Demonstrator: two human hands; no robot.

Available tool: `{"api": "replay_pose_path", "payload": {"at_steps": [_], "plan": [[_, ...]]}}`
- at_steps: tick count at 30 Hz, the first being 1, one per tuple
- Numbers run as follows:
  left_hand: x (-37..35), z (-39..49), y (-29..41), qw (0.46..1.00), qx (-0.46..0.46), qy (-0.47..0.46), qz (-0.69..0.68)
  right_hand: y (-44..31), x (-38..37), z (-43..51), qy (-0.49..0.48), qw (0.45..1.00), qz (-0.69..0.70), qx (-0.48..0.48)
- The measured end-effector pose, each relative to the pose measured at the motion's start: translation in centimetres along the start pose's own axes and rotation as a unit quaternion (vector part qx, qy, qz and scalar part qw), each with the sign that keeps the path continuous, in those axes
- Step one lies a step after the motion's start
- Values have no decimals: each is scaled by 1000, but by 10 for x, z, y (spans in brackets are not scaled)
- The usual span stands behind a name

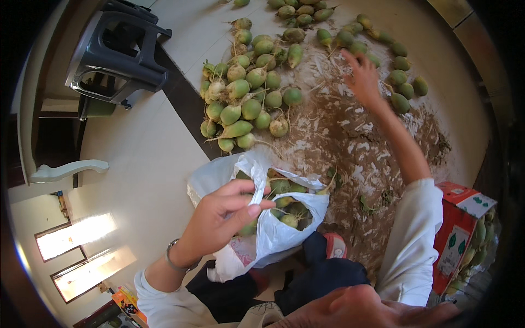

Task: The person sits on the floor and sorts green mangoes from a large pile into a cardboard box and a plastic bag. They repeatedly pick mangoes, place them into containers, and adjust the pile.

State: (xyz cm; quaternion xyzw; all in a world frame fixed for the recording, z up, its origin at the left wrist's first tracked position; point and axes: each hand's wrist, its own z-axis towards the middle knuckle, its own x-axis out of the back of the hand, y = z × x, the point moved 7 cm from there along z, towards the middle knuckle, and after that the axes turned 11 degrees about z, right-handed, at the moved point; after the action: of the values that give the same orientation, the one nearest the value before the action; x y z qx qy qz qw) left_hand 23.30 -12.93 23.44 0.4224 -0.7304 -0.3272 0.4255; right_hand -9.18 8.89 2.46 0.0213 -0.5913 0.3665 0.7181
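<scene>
My left hand (223, 217) grips the gathered rim of a white plastic bag (283, 233), whose mouth gapes around several green radishes (289, 220). Out over the floor, at the upper right, my right hand (363, 76) reaches beside a scattered row of green radishes (359, 47); its fingers are apart, and nothing shows in them. Beyond the bag lies a big heap of green radishes (250, 90) with thin roots, some of them soiled.
Brown soil and pale scraps (357, 143) cover the middle of the floor. A red cardboard box (455, 229) with radishes stands at the right. Dark plastic stools (119, 57) stand at the upper left. A shoe (336, 246) shows beside the bag.
</scene>
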Motion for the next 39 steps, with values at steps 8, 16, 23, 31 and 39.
{"api": "replay_pose_path", "payload": {"at_steps": [8, 16, 23, 31, 39], "plan": [[8, 13, -2, 999, 13, -21, -23, 111, -83, 115, -87, 983, -148, -72], [6, 32, 3, 1000, -15, 0, 16, 91, -76, 80, -28, 991, -133, -14], [23, 31, -1, 995, 52, 79, 42, -4, 5, -9, 16, 930, 364, -47], [13, 21, -2, 990, 44, 122, -46, -256, 18, -155, -475, 620, 612, 123], [8, 4, 5, 990, 40, 116, 66, -426, -28, -162, -138, 756, 560, 312]]}}
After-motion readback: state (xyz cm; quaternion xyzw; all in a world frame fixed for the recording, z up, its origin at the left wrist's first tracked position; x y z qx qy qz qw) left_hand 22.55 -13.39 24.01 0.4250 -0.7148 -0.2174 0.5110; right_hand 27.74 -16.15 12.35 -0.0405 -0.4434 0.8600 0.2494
